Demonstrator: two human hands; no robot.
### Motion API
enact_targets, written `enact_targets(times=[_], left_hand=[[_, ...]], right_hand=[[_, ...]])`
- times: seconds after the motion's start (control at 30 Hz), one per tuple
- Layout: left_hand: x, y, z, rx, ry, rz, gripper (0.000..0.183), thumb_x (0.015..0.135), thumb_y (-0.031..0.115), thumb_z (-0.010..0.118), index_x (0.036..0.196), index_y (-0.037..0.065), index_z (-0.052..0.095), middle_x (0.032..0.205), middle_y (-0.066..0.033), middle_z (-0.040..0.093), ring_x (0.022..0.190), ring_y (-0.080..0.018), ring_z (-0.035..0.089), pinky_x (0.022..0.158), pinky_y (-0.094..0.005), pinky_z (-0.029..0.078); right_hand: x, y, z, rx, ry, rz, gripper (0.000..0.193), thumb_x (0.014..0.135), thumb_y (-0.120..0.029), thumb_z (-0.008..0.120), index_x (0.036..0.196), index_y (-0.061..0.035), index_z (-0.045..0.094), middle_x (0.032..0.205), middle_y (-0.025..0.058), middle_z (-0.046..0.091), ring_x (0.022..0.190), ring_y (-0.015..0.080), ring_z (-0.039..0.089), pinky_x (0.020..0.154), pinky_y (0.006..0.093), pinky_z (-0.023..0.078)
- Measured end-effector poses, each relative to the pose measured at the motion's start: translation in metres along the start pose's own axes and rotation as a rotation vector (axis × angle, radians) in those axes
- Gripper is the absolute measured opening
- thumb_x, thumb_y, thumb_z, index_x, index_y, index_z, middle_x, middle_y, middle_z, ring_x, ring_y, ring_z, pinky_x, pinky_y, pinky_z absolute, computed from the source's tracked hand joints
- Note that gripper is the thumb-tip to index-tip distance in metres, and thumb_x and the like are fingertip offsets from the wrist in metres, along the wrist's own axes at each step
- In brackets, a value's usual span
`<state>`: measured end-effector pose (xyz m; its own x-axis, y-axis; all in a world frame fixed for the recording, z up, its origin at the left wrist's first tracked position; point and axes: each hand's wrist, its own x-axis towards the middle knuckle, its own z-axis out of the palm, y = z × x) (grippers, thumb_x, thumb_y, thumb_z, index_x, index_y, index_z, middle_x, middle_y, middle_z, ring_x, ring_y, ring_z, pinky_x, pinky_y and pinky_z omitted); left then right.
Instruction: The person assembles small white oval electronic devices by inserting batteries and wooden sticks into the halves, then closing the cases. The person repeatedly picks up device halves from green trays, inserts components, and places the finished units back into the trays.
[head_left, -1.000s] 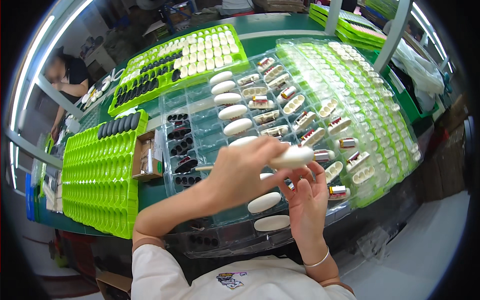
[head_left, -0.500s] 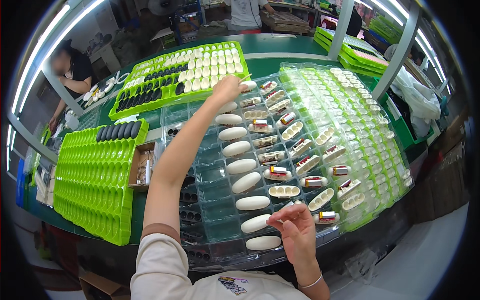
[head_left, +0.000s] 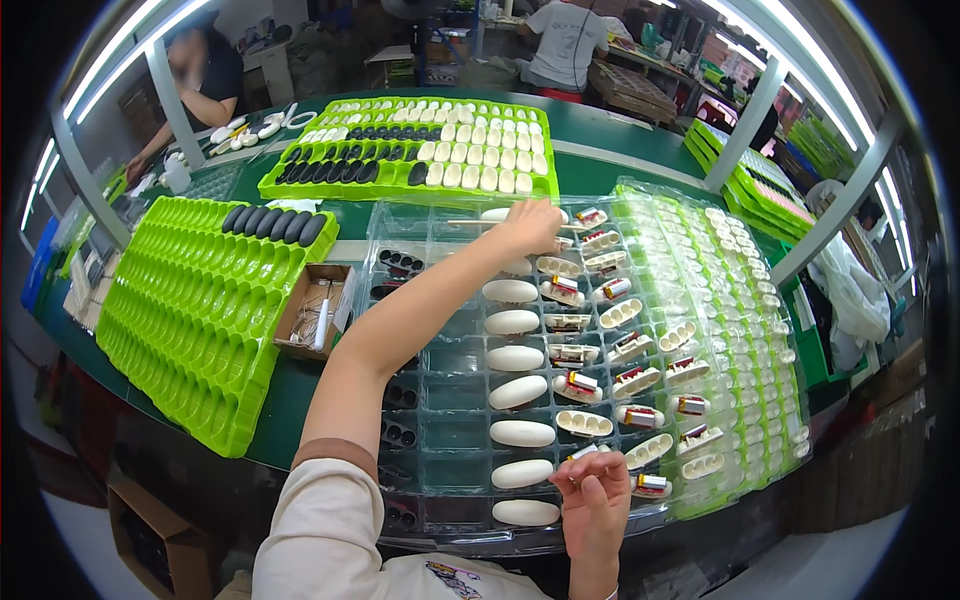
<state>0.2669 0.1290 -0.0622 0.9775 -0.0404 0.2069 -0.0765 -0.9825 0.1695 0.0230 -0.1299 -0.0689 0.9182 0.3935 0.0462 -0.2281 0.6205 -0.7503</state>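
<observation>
A clear plastic tray [head_left: 455,365] with compartments lies before me, holding a column of white oval shells [head_left: 518,392]. My left hand [head_left: 532,228] reaches to the tray's far end, closed around a thin tan stick [head_left: 466,222] that points left. Beside its fingers sits the farthest white shell [head_left: 494,214], partly covered. Near the front of the column my right hand [head_left: 594,495] has bent fingers drawn together by the end of a white shell [head_left: 522,473]; whatever they pinch is too small to make out. Open cream housings [head_left: 585,423], several with red-and-silver parts, fill the columns to the right.
Black pieces [head_left: 400,398] fill the tray's left column. A green tray [head_left: 190,330] and a small cardboard box [head_left: 340,297] are at left. Another green tray [head_left: 410,190] with black and white shells lies beyond. Clear-covered green trays [head_left: 745,360] stand right, near a metal post [head_left: 750,125].
My view has shifted, so the trays sit differently in the picture. My left hand has turned, and its stick, formerly pointing right, now points left. The right hand stays by the near shells.
</observation>
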Motion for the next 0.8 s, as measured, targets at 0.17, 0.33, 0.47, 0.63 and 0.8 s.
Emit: enact_targets(times=[0.17, 0.33, 0.47, 0.63, 0.8], left_hand=[[0.002, 0.001, 0.002, 0.006, -0.028, 0.018, 0.028, 0.059, 0.025, 0.069, 0.076, 0.004, 0.060, 0.084, -0.0137, 0.057, 0.081, -0.0289, 0.056, 0.068, -0.0387, 0.045], [-0.006, 0.000, 0.009, 0.067, 0.153, 0.144, 0.021, 0.064, 0.021, 0.061, 0.073, 0.003, 0.058, 0.077, -0.0137, 0.059, 0.072, -0.0283, 0.059, 0.060, -0.0388, 0.046], [-0.019, -0.003, -0.012, -0.034, 0.217, 0.111, 0.023, 0.069, 0.026, 0.058, 0.073, 0.003, 0.056, 0.068, -0.0135, 0.059, 0.066, -0.0290, 0.058, 0.058, -0.0398, 0.045], [-0.064, 0.036, -0.062, -0.315, 0.273, 0.156, 0.027, 0.073, 0.028, 0.054, 0.070, 0.001, 0.052, 0.064, -0.0146, 0.058, 0.061, -0.0302, 0.057, 0.057, -0.0382, 0.044], [-0.150, 0.096, -0.094, -0.796, -0.101, 0.411, 0.032, 0.077, 0.030, 0.050, 0.072, -0.001, 0.052, 0.058, -0.0165, 0.054, 0.056, -0.0308, 0.055, 0.053, -0.0369, 0.042]], right_hand=[[0.000, 0.000, 0.000, 0.051, 0.011, 0.006, 0.015, 0.076, 0.001, 0.053, 0.088, -0.0030, 0.045, 0.082, 0.0107, 0.053, 0.079, 0.0206, 0.054, 0.078, 0.0356, 0.046], [-0.001, 0.001, -0.001, 0.039, 0.031, 0.002, 0.014, 0.076, 0.000, 0.054, 0.088, -0.0034, 0.045, 0.081, 0.0101, 0.052, 0.079, 0.0200, 0.054, 0.076, 0.0357, 0.047], [0.000, 0.002, 0.002, 0.036, 0.031, 0.013, 0.014, 0.076, -0.001, 0.054, 0.088, -0.0039, 0.045, 0.080, 0.0097, 0.052, 0.078, 0.0200, 0.054, 0.076, 0.0352, 0.048], [-0.001, 0.004, -0.003, 0.022, 0.032, 0.001, 0.020, 0.077, -0.003, 0.054, 0.094, -0.0040, 0.045, 0.087, 0.0104, 0.051, 0.082, 0.0203, 0.054, 0.076, 0.0352, 0.048], [0.002, 0.000, 0.014, -0.026, 0.128, -0.054, 0.052, 0.078, -0.009, 0.055, 0.122, -0.0050, 0.027, 0.115, 0.0143, 0.042, 0.100, 0.0273, 0.050, 0.081, 0.0369, 0.047]])
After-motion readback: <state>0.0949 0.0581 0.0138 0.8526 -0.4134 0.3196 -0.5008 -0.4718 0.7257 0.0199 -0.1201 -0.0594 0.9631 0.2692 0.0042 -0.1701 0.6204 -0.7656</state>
